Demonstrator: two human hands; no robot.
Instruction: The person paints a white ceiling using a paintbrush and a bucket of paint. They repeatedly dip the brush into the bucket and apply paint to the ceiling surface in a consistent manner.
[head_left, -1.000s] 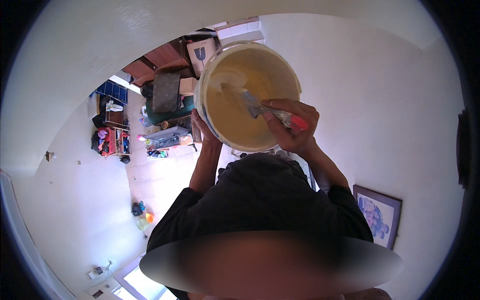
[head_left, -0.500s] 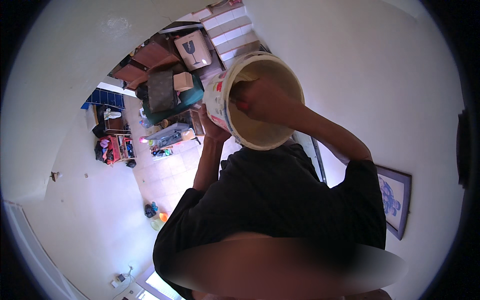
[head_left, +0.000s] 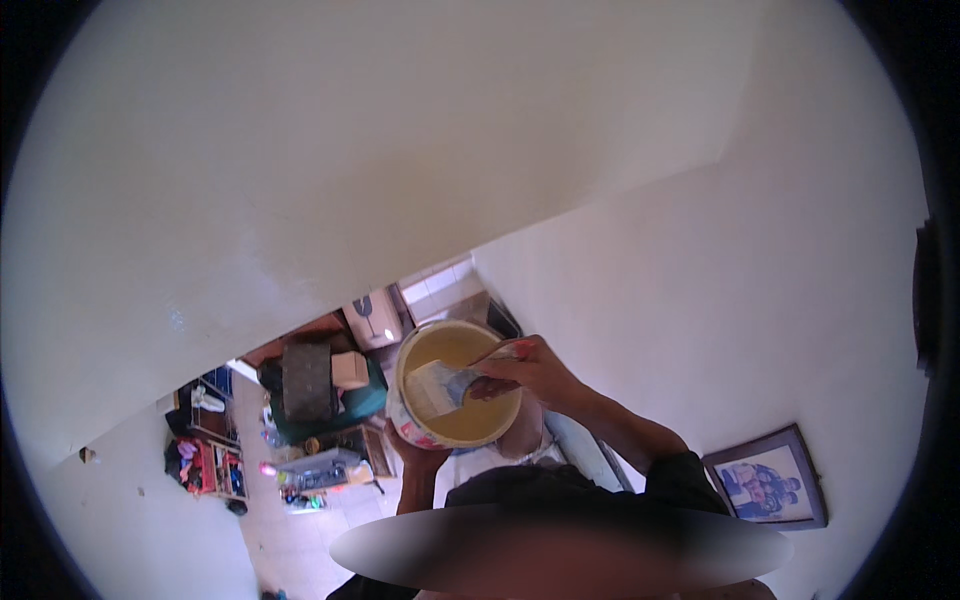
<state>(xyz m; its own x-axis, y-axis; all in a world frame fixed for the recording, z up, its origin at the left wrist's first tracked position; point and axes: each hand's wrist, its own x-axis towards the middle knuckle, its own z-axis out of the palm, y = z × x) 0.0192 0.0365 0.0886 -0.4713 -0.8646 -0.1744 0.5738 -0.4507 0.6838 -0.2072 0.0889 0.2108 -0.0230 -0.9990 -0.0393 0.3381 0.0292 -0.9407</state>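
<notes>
My left hand [head_left: 415,445] is closed on the lower left side of a cream plastic bucket [head_left: 468,430] with pale yellow paint inside. My right hand [head_left: 520,370] grips a wide paintbrush [head_left: 435,390] with a red-tipped handle over the bucket's opening. The brush's pale, paint-coated bristles point left across the inside of the bucket.
A broad white wall surface [head_left: 400,150] fills the upper view. Far below are stairs [head_left: 445,285], a carton [head_left: 370,320], piled furniture [head_left: 305,380], racks with clutter [head_left: 215,465] and a tiled floor [head_left: 300,540]. A framed picture [head_left: 765,480] hangs at the right.
My view has tilted up, showing more white wall above. The bucket and hands sit lower in view. My right hand, deep in the bucket earlier, has risen to its mouth with the brush visible.
</notes>
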